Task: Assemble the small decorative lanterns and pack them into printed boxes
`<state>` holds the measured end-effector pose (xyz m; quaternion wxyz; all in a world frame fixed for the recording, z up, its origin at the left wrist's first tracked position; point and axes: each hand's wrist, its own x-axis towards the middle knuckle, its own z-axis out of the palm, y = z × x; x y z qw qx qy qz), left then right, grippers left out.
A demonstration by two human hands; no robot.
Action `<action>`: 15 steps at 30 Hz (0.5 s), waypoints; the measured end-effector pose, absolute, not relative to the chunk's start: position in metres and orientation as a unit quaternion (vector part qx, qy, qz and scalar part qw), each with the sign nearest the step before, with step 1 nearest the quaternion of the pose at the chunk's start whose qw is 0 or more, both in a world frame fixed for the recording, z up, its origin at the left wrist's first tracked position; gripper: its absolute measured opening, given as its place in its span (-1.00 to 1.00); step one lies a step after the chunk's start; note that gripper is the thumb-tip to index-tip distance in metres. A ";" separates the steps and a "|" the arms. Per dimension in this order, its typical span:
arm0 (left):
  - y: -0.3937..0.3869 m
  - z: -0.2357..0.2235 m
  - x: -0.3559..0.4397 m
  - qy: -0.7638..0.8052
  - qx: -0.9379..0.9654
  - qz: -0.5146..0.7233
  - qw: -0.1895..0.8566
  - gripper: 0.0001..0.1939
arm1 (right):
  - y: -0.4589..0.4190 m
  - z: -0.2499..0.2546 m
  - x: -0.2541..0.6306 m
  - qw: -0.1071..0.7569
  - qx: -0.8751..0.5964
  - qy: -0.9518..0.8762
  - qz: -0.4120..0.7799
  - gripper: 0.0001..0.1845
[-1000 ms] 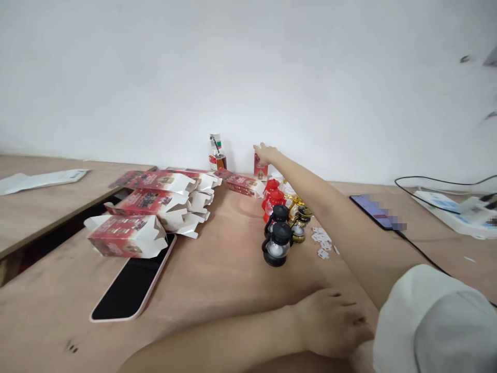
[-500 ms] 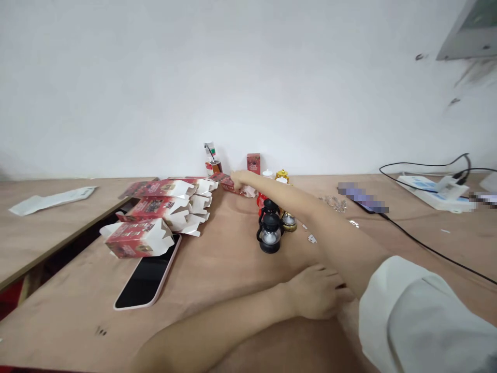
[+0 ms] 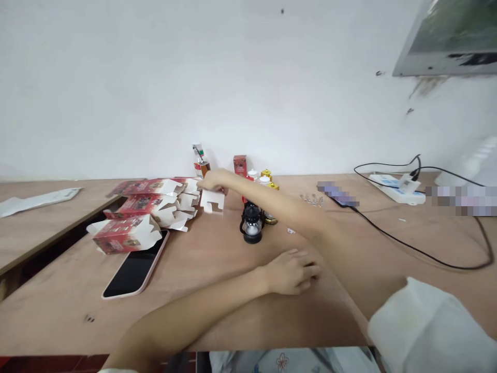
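Note:
My right hand reaches across to the far side of the table, its fingers closed on a small red box whose open white flaps face me. Nearer to me, my left hand rests on the tabletop with its fingers apart, loosely bent and holding nothing. Beyond it stands a small black lantern, with another dark one partly hidden behind it. Under my right forearm, white lanterns and gold lanterns are partly covered. Several red boxes with open flaps lie in a group at the left.
A phone in a pink case lies partly under the nearest box. Against the wall stand an upright red box and a bottle. At the right are a second phone, small metal pieces, a power strip and cables.
The box under my right hand has turned, so its open white end now faces me. My view has shifted to the right. My left hand stays on the table.

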<state>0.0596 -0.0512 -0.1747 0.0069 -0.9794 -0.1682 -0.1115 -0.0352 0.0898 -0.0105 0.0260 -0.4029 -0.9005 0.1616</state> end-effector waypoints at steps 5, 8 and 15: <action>-0.051 -0.172 0.059 -0.169 -0.979 -0.113 -0.014 -0.84 | 0.054 -0.005 0.007 0.167 -0.385 -0.908 0.025 -0.44; -0.055 -0.168 0.061 -0.184 -0.977 -0.104 -0.008 -0.86 | 0.035 -0.003 0.068 0.281 -0.400 -0.870 -0.066 -0.58; -0.046 -0.169 0.069 -0.391 -0.908 -0.144 0.044 -0.87 | 0.030 -0.099 0.257 0.406 -0.515 -0.751 -0.075 -0.75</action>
